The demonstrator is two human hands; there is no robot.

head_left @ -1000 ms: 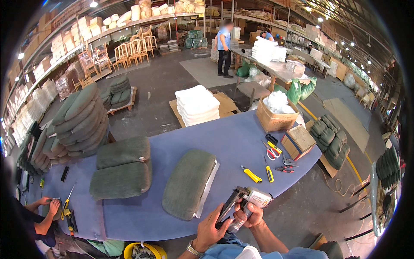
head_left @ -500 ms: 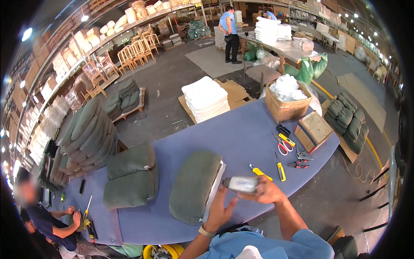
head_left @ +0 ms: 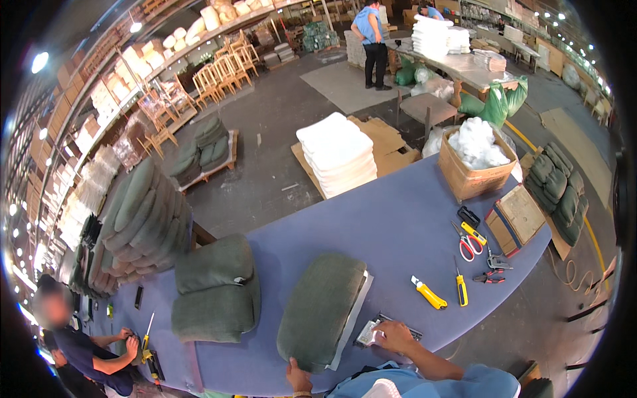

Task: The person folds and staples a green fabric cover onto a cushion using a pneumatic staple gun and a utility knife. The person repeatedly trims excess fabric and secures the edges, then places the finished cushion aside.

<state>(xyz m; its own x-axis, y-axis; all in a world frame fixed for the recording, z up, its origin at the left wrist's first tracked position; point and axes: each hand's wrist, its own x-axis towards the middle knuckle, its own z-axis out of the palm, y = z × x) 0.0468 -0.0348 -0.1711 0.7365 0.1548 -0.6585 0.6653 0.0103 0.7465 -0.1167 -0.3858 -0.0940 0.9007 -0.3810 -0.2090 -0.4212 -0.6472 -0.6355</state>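
Note:
A dark green cushion (head_left: 318,308) with a white layer along its right edge lies on the blue-covered table in front of me. My left hand (head_left: 298,377) grips its near edge, fingers partly hidden by the cushion. To the right, my right hand (head_left: 396,336) is closed over a grey metal hand tool (head_left: 367,333) with a pale label, down at the tabletop; its exact kind is unclear. Beyond that hand lie a yellow utility knife (head_left: 430,292) and a yellow-handled screwdriver (head_left: 462,289). Left of the cushion sits a folded green cushion (head_left: 215,288).
Red-handled scissors (head_left: 470,248), pliers (head_left: 490,277), a small cardboard box (head_left: 515,219) and a carton of white stuffing (head_left: 474,169) occupy the table's right end. Stacked green cushions (head_left: 142,219) rise at left, near a co-worker (head_left: 86,348). White pads (head_left: 336,156) stand beyond the table.
The grey tool has come down from the air to the tabletop with my right hand. My left hand has moved from beside the tool to the cushion's near edge. The view has shifted.

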